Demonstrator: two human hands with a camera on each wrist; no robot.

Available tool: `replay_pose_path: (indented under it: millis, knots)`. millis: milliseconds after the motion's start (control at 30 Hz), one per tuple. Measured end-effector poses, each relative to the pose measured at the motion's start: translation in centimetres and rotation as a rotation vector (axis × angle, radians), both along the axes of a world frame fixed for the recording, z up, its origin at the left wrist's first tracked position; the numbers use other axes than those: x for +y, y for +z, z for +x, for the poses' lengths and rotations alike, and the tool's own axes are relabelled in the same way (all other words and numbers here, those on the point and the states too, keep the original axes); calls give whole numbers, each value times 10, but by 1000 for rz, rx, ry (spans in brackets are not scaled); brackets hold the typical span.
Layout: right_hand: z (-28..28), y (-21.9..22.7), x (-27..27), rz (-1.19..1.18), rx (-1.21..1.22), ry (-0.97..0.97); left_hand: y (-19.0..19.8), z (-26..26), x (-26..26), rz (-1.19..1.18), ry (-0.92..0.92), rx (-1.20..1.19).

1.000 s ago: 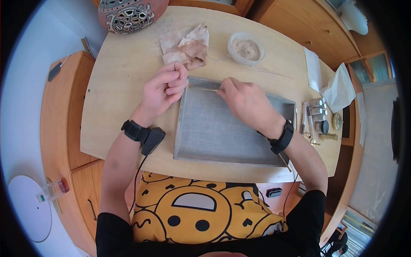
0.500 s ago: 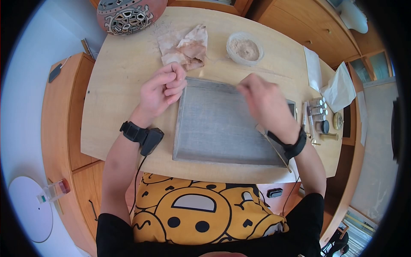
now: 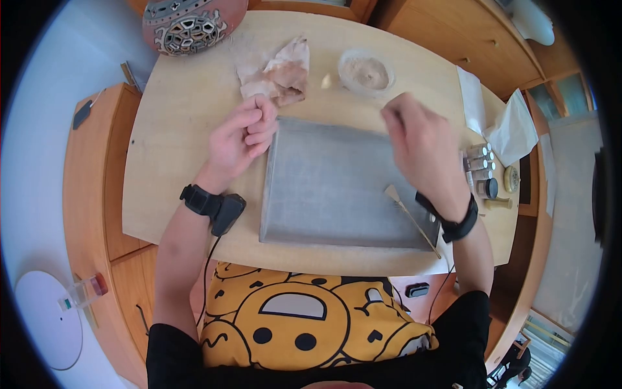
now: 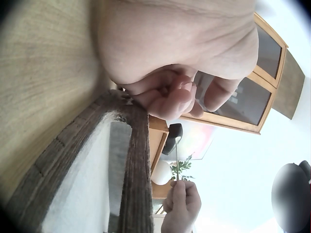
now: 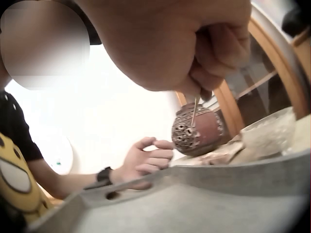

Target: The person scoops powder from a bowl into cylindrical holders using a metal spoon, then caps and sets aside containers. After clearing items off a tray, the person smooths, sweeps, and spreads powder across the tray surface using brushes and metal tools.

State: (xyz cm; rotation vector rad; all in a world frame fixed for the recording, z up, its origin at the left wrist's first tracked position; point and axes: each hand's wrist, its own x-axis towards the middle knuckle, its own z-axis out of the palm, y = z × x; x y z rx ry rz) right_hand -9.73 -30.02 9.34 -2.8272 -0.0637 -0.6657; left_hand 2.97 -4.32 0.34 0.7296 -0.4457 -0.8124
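Note:
My right hand (image 3: 421, 139) is above the right side of the grey tray (image 3: 330, 175), pinching a slim stick-like tool (image 5: 196, 111) between thumb and fingertips. In the left wrist view, the tool (image 4: 178, 158) points upward from the right fist. Motion blurs its shaft in the head view, and its exact kind is unclear. My left hand (image 3: 243, 136) rests by the tray's far left corner, fingers loosely curled around nothing visible. Beyond the tray stands a glass bowl (image 3: 345, 82) of pale brown powder. A stained crumpled cloth (image 3: 285, 78) lies beyond the left hand.
A flat-tipped brush (image 3: 408, 209) leans across the tray's right side. Small jars (image 3: 481, 163) and a dark-lidded pot (image 3: 487, 188) stand at the table's right, near a white paper bag (image 3: 515, 129). An openwork clay pot (image 3: 194, 26) occupies the far left corner.
My right hand has moved right and away from the left hand, carrying the slim tool out from over the tray's far left corner. The brush now shows fully. My left hand stays put.

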Motion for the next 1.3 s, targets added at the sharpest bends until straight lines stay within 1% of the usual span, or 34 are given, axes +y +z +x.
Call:
replay_pose_path:
  millis: [67,100,167,267,367,433,500,567,633,700,767,900,967,1033,1200,1267,1300]
  knots:
    - [-10,3,12,11,232,251,-1,-2,1,24,22,0]
    - [-10,-1,17,12,231,250,-1,-1,1,12,8,1]
    - [-9,-15,23,-7,257,319,1,1,-1,-3,-9,-4]
    - [-3,-25,25,14,321,273,-1,-3,1,0,10,4]
    - [-1,-30,25,-12,287,245,1,0,0,23,9,-10]
    - [2,-31,26,-10,261,261,-1,1,0,-15,-21,-5]
    - [3,-33,27,3,244,278,2,-2,0,16,4,7]
    - [7,-32,27,-17,344,241,2,-3,0,52,25,12]
    - [10,-34,26,5,315,262,0,0,0,20,-12,-4]
    - [13,-34,26,26,291,284,1,-1,-1,20,0,-3]
    - [16,-32,28,26,369,255,-1,-3,0,29,11,4]
    - [23,-32,29,51,340,295,1,-1,-2,27,8,-5]
    - [26,-29,31,58,420,276,1,-3,-1,27,13,8]
    - [29,-30,34,57,424,278,1,-3,-2,39,25,-3]
    - [31,-32,34,42,396,294,-2,-2,-2,-8,8,6]
    - [30,-35,31,16,304,340,-1,-1,-2,-3,4,0]
    - [30,-37,29,16,298,334,0,-1,-2,-2,6,1]
